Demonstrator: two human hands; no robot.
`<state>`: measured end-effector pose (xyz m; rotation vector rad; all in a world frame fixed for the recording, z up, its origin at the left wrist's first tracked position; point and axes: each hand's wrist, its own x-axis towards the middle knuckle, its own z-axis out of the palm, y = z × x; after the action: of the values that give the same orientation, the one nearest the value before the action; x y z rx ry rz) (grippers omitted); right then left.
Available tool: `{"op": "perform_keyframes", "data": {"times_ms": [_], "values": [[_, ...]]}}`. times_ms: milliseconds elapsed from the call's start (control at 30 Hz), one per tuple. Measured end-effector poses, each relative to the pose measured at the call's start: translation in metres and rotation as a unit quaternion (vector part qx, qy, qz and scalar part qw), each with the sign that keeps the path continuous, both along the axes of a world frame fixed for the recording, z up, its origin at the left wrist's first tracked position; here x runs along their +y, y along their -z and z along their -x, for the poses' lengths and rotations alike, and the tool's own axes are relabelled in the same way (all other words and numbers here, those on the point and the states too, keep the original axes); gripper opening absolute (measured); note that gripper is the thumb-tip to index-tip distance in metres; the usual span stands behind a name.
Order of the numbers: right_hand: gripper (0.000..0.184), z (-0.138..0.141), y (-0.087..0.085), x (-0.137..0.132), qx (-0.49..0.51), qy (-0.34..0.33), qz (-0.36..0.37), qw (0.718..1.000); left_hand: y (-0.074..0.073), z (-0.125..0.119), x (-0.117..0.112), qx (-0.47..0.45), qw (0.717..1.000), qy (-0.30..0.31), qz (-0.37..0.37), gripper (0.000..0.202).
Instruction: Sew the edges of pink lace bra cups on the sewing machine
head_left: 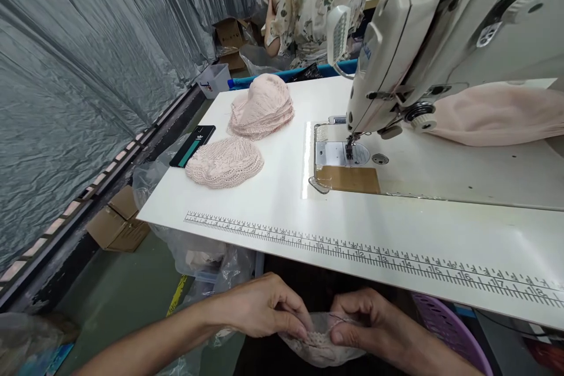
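Observation:
Below the table's front edge, my left hand (274,307) pinches one side of a pale pink lace piece (325,348) with sheer mesh on it. My right hand (369,318) grips the other side, thumb on top. The piece curves between both hands, its lower rim hanging near my lap. On the white table, one lace cup piece (224,163) lies flat, and behind it sits a stack of similar lace cups (263,107). A sewing machine (388,64) stands at the right, its presser foot (349,148) over the metal plate.
A dark phone (192,145) lies at the table's left edge. A printed ruler (335,248) runs along the front. Pink fabric (497,113) lies under the machine arm. A purple basket (453,329) is below right. Another person (326,6) is beyond the table; cardboard boxes (118,220) stand left.

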<state>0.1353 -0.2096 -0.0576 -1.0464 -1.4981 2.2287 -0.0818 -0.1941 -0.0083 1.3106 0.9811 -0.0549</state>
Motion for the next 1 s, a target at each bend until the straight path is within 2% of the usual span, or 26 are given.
{"op": "perform_keyframes", "data": {"times_ms": [200, 367, 500, 667, 767, 1000], "values": [[0.049, -0.012, -0.004, -0.001, -0.015, -0.008, -0.001, 1.0, 0.005, 0.006, 0.0, -0.033, 0.997, 0.005, 0.065, 0.025], [0.047, -0.019, -0.001, -0.003, -0.015, -0.017, 0.003, 1.0, 0.009, 0.004, -0.001, -0.067, 0.997, -0.012, 0.042, 0.028], [0.043, -0.021, 0.001, -0.004, -0.001, -0.014, 0.003, 1.0, 0.011, 0.003, -0.003, -0.056, 0.996, -0.031, 0.055, 0.029], [0.041, -0.021, -0.001, -0.005, -0.003, -0.003, 0.003, 1.0, 0.011, 0.001, -0.006, -0.05, 0.992, -0.052, 0.1, 0.041], [0.041, -0.022, -0.001, -0.005, -0.001, 0.001, 0.011, 1.0, 0.011, -0.003, -0.006, -0.03, 0.993, -0.052, 0.101, 0.045], [0.038, -0.027, -0.001, -0.008, -0.011, -0.003, 0.009, 1.0, 0.016, -0.015, -0.007, -0.063, 0.991, -0.06, 0.098, 0.02]]}}
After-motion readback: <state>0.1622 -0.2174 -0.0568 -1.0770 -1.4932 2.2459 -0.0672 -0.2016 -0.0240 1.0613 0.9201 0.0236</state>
